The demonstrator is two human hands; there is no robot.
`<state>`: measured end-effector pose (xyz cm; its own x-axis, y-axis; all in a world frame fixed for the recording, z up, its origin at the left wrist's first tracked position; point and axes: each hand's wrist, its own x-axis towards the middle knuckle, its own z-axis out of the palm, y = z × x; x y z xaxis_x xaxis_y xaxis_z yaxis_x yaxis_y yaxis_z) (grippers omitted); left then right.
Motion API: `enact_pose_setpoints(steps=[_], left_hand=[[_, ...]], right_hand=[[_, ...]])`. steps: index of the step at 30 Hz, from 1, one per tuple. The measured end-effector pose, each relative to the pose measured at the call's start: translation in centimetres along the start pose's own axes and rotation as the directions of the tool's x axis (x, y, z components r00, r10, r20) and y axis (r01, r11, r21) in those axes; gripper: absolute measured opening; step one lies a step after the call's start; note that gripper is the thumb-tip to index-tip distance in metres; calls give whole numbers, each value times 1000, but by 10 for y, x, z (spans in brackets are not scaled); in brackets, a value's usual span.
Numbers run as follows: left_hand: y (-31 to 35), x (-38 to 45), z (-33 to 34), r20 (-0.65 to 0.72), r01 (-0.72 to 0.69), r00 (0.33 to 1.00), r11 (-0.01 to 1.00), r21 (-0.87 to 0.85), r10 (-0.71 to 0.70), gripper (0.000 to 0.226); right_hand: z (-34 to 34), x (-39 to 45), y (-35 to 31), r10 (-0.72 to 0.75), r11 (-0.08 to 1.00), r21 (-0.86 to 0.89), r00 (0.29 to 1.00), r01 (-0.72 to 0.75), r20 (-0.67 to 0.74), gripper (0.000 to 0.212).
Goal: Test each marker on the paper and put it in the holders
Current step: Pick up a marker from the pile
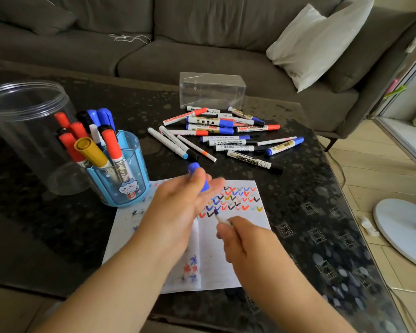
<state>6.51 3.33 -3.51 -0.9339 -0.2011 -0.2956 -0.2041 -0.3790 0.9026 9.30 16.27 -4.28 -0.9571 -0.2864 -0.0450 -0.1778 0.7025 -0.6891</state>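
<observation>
A white sheet of paper (pixel 240 236) lies on the dark table, covered in rows of red, blue, black and yellow tick marks. My right hand (pixel 240 241) pinches an uncapped blue marker (pixel 220 217), its tip on or just above the lowest row. My left hand (pixel 178 205) hovers over the paper's upper left and holds the blue cap (pixel 197 174) between thumb and fingers. A blue holder (pixel 123 186) at the left is packed with several red, blue, black and yellow markers. Several loose markers (pixel 226 138) lie in a pile behind the paper.
A tall clear round jar (pixel 22 121) stands behind the blue holder. A clear rectangular box (pixel 211 91) sits at the table's far edge. A grey sofa with a white cushion (pixel 317 42) lies beyond. The table's right edge drops to a tiled floor with a white fan base (pixel 404 227).
</observation>
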Motion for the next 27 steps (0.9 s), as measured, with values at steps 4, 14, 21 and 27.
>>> enact_pose_setpoints(steps=[4,14,21,27], left_hand=[[-6,-3,-10,5,-46,999,976,214,46,23],[4,-4,-24,-63,-122,977,771,625,205,20],[2,2,-35,-21,-132,976,665,735,218,9],[-1,3,-40,94,-212,963,494,843,253,11]], right_hand=[[-13,6,9,106,980,163,993,-112,45,42],[-21,16,0,139,558,811,983,-176,118,20],[-14,32,9,183,196,953,963,-230,195,23],[7,41,15,215,841,523,973,-139,-87,34]])
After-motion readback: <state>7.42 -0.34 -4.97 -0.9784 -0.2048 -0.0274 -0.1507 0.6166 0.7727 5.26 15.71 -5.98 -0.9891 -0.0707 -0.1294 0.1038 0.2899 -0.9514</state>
